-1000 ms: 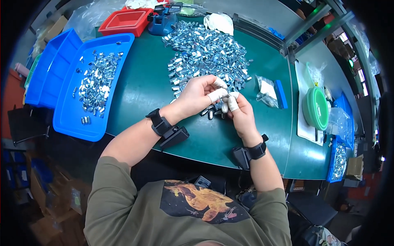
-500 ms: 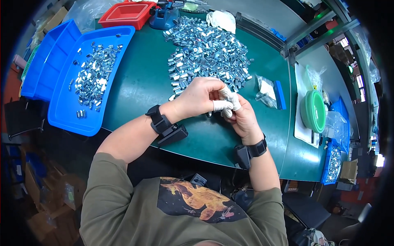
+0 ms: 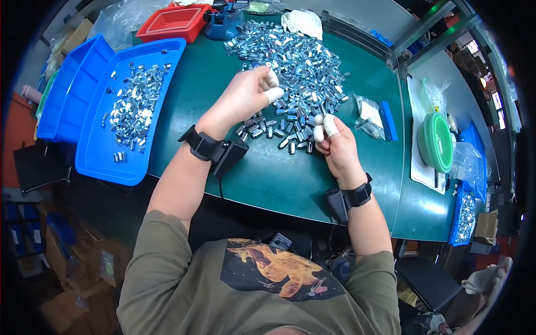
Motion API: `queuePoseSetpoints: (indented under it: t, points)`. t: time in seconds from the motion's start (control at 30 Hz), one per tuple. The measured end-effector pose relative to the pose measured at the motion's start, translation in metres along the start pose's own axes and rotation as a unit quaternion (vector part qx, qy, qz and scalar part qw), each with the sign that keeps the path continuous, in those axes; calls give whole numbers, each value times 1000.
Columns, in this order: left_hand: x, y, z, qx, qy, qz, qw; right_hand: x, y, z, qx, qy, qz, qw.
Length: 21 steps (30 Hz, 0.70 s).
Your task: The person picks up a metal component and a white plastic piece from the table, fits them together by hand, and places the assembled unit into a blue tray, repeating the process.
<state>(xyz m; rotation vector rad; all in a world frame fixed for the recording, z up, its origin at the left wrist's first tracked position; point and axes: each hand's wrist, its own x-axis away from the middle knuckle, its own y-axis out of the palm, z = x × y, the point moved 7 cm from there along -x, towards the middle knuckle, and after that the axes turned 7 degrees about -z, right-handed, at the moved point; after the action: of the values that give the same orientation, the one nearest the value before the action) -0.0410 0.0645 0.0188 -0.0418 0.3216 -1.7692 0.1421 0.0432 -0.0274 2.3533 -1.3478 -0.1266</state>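
Note:
A large heap of small shiny metal cylinders (image 3: 304,72) lies on the green worktable, with several looser ones along its near edge. My left hand (image 3: 241,96) hovers over the heap's left side, its fingers curled in toward the thumb. White finger cots cover its fingertips, and whatever they may hold is hidden. At the near right edge of the heap, my right hand (image 3: 340,149) pinches with its cot-covered thumb and fingers. Something small and shiny shows at those tips, but I cannot make out its kind against the metal parts behind. The two hands are apart.
At left, a blue tray (image 3: 92,148) holds more metal cylinders, beside a blue bin (image 3: 72,92). A red tray (image 3: 167,25) and a blue device (image 3: 223,25) stand at the back. A plastic bag (image 3: 368,117), green bowls (image 3: 435,142) and a small blue tray (image 3: 462,218) lie rightward.
My hands were together before the heap; now they are separated. The left has moved up and left over the parts, the right slightly right. The near loose cylinders have come into sight.

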Motion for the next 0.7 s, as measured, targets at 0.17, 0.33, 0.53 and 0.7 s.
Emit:
queuePoseSetpoints:
  t: [0.17, 0.33, 0.53, 0.7]
  points:
    - [5, 26, 3, -255, -50, -133, 956, 0, -2, 1, 27, -6, 4, 1000]
    - [16, 52, 9, -458, 91, -87, 880, -2, -1, 3, 60, -11, -1, 998]
    - [3, 44, -2, -241, -3, -111, 964, -1, -2, -1, 135, -57, 34, 989]
    - [-1, 42, -16, 159, -104, -90, 978, -2, -7, -4, 239, -91, 48, 966]
